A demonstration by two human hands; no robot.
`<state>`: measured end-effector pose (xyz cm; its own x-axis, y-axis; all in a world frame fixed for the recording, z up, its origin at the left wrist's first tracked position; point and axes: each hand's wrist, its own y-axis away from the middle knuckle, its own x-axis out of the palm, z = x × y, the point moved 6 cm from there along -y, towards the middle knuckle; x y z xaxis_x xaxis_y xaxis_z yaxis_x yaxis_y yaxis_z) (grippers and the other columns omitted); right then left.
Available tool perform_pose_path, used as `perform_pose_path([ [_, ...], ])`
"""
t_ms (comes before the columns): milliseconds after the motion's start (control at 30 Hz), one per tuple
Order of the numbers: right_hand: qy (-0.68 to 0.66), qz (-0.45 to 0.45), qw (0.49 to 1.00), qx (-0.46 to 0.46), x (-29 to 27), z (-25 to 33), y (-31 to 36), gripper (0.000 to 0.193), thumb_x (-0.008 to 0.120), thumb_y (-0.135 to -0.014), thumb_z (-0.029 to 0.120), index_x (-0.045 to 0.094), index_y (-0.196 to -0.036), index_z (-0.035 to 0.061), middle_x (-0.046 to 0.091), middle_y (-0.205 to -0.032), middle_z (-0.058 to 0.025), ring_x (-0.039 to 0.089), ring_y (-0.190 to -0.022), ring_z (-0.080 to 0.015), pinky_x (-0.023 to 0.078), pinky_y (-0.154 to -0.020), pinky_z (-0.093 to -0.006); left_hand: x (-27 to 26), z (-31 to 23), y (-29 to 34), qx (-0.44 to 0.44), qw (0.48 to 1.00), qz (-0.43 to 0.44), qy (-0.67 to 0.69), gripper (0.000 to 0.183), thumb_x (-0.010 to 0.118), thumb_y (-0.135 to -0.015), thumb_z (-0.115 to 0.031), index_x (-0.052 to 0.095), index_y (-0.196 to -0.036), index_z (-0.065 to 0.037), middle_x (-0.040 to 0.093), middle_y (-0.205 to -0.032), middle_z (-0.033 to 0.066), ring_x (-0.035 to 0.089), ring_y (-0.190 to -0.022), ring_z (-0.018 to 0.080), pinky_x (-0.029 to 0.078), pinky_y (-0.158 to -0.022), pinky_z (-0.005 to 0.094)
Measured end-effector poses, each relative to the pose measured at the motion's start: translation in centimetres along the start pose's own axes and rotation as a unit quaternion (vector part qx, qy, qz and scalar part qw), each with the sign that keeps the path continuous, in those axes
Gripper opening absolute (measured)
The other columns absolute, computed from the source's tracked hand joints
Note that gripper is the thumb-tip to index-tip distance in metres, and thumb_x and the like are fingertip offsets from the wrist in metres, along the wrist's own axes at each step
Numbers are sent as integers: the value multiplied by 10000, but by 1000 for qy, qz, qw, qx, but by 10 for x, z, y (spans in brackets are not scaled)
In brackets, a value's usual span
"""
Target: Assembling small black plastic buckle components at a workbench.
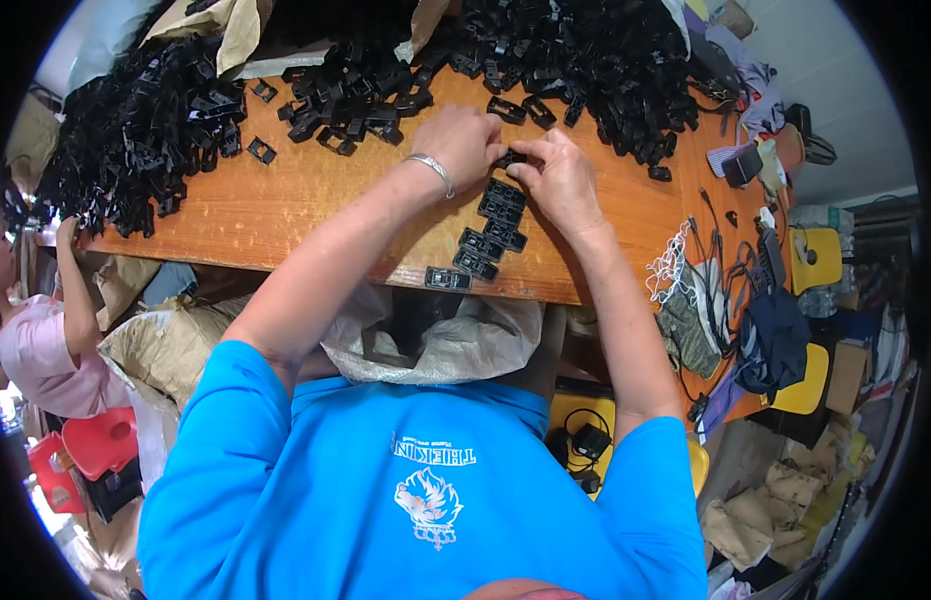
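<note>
Between our knees and the table we have a pale woven sack [436, 362], its mouth gaping toward us; the inside is dark, and we cannot tell what it holds. A crumpled brown sack [171, 345] slumps to the left of it. On the yellow seat [573, 412] below our right forearm lies a black adapter [591, 440] with its cord.

Our right hand [561, 178] pinches a small black part [509, 158] narrowly between thumb and forefinger, just above the table, while the fingers of our left hand [464, 145] curl in close at its other side — whether they grip it too, we cannot tell. Below it, a staggered row of parts [503, 203] runs down to the near edge: flat, glossy black rectangles with cut-out middles, most of them touching. Past our hands we face a big black heap [591, 75] and, to the left, another jumbled heap [171, 130].

The table [331, 220] is smooth orange-brown wood. On its right we see tangled cables [724, 300] and a white string net [671, 262]. Around us stand yellow chairs [816, 258] and a red chair [101, 442] — and at the left sits a co-worker in pink [61, 350].
</note>
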<state>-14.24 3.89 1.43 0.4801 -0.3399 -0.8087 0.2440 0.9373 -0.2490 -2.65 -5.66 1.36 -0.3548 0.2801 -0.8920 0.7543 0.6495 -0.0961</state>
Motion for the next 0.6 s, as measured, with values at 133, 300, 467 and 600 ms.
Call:
perform_pose_path([
  [133, -48, 75, 996, 17, -6, -4, 5, 290, 824, -798, 165, 784, -1064, 57, 693, -934, -166, 698, -868, -300, 561, -810, -401, -5, -5, 12, 41, 998, 15, -54, 223, 715, -908, -330, 754, -968, -119, 681, -969, 119, 619, -995, 333, 505, -887, 456],
  [300, -27, -18, 998, 52, -36, -46, -6, 265, 762, -864, 176, 763, -1066, 5, 717, -1007, -180, 715, -888, -282, 568, -844, -375, -17, 1, -1, 20, 997, -73, 6, 267, 743, -894, -283, 726, -1120, -140, 686, -959, 92, 625, -1031, 314, 516, -874, 442],
  [467, 129, -114, 985, 24, -42, -66, -44, 286, 703, -907, 163, 732, -1158, 29, 720, -1078, -203, 715, -948, -352, 573, -869, -420, -6, 10, -27, 22, 992, -123, -33, 337, 747, -888, -231, 686, -1210, -151, 665, -995, 87, 628, -1057, 303, 529, -875, 440],
  [600, 167, -30, 973, 156, -31, -63, -62, 313, 716, -904, 173, 717, -1199, 67, 684, -1162, -204, 702, -1011, -359, 577, -877, -443, 2, 13, -32, 32, 992, -121, -2, 297, 761, -875, -229, 683, -1140, -118, 646, -992, 96, 621, -1045, 313, 526, -878, 438],
])
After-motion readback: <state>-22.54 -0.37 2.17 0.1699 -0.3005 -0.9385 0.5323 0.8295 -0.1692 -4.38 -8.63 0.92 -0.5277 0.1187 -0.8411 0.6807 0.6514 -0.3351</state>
